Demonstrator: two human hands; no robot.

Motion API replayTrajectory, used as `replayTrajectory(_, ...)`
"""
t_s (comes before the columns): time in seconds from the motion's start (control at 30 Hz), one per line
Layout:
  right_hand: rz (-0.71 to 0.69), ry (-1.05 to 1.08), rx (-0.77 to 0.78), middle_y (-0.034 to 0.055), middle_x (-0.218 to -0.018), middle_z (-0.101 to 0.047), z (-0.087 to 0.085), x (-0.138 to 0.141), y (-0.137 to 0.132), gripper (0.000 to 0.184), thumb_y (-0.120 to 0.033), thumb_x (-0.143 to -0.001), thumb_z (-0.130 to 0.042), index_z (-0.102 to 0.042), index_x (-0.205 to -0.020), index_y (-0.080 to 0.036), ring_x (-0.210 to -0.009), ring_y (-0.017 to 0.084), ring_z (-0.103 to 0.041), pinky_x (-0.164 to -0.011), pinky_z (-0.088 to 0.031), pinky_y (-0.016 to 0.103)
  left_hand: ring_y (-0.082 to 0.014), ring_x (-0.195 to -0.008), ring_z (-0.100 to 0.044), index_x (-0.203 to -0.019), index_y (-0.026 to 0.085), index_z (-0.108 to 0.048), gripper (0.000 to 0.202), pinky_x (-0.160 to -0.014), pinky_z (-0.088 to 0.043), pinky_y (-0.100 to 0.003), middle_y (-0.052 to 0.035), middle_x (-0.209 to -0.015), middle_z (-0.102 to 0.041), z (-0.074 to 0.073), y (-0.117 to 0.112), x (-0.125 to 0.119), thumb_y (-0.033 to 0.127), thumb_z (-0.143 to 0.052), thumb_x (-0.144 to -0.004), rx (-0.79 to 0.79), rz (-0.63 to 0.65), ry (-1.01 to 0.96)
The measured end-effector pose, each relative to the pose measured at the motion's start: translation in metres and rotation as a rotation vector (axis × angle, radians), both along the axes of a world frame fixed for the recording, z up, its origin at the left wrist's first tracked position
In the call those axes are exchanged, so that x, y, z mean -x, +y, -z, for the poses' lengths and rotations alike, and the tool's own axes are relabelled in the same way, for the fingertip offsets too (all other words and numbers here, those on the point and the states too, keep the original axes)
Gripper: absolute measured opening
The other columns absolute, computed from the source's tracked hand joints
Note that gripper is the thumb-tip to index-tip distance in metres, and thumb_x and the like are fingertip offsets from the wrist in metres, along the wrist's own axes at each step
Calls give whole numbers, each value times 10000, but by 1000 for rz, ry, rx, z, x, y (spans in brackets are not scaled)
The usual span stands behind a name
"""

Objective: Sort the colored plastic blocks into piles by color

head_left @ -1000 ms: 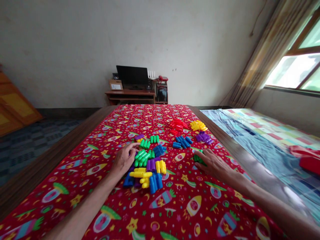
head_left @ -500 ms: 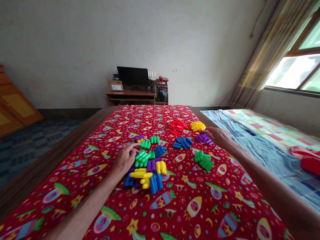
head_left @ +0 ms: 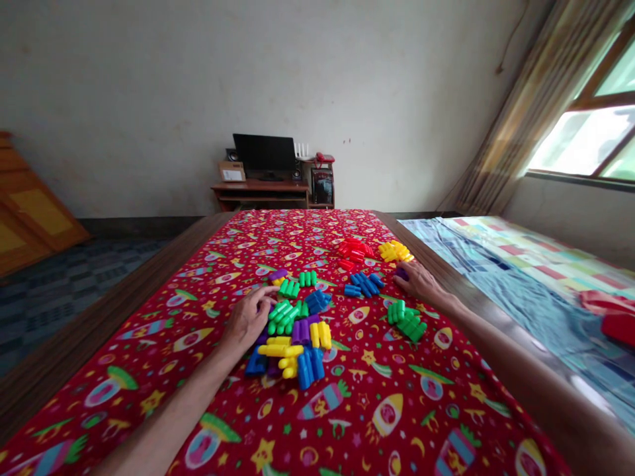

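Note:
A mixed heap of plastic blocks (head_left: 292, 330) in green, yellow, blue and purple lies on the red patterned cloth (head_left: 347, 410). My left hand (head_left: 248, 317) rests at the heap's left side, fingers curled against the green pieces. My right hand (head_left: 419, 281) lies over the purple blocks (head_left: 401, 272), covering most of them, fingers curved down on them. Sorted groups sit beyond: red blocks (head_left: 354, 251), yellow blocks (head_left: 393, 251), blue blocks (head_left: 364, 284). A green group (head_left: 405, 318) lies just in front of my right wrist.
The long wooden table (head_left: 124, 291) runs away from me. A bed with a striped sheet (head_left: 520, 277) adjoins its right edge. A desk with a monitor (head_left: 265, 155) stands by the far wall. An orange cabinet (head_left: 30, 218) is at left, a curtained window at right.
My right hand left the green blocks, travelled to the far right by the purple group, and now lies on it. My left hand stayed at the heap.

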State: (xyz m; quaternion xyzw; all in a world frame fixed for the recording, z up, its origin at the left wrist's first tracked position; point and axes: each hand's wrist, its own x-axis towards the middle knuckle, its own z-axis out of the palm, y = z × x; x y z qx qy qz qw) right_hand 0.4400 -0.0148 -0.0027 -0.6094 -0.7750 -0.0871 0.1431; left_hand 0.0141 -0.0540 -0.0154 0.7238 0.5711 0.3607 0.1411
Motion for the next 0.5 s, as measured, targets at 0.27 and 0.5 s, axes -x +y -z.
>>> replayTrajectory(0.27,-90,56,-51,151,-1077,-667,3,-10,0,369,-414,-919,-474,-603,-1136,-146,-956,234,-613,-851,-457,334,-200,-796,-698,-1038,194,-669,393,-832,-537,-332,-49,-888,-741,3,3,0,315,-386,-793,-28,-15,-2)
replayTrajectory(0.5,-376,230,-149,113,-963,-699,-65,80,-32,321,-377,-967,-428,-640,-1115,-186,-859,207,-637,-801,-464,322,-199,-822,-701,-1087,187,-645,417,-792,-549,-321,-64,-987,-735,0,0,-1,328,-379,-798,12,-18,-72)
